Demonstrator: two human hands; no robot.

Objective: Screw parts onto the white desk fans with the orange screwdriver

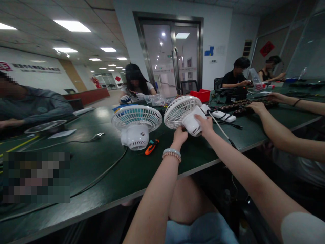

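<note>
item: small white fan (183,113), held up clear of the worktop (101,169), grille tilted up and away, motor housing turned toward the holder.

left hand (179,135): under the housing, fingers closed on its lower edge; a bead bracelet (172,153) is worn at the wrist.

right hand (204,123): laid on the right side of the housing, fingers curled around it, gripping.

step in hand, as judged: the fan is being lifted and turned for a look at its back; no tool is held. the next move would seemingly call for a steady two-handed grip while the housing is rotated, with care that the cord (220,130) trailing down from the right fingers is not pulled taut.

nearby: a second white fan (136,125) stands on the worktop to the left of the left fingers, well apart from them; an orange-handled tool (151,147) lies just below and left of those fingers; a white power strip (223,116) lies beyond the right fingers.

others: a neighbour's arms (269,125) are stretched over the worktop to the right; more people are seated at the far side.
</note>
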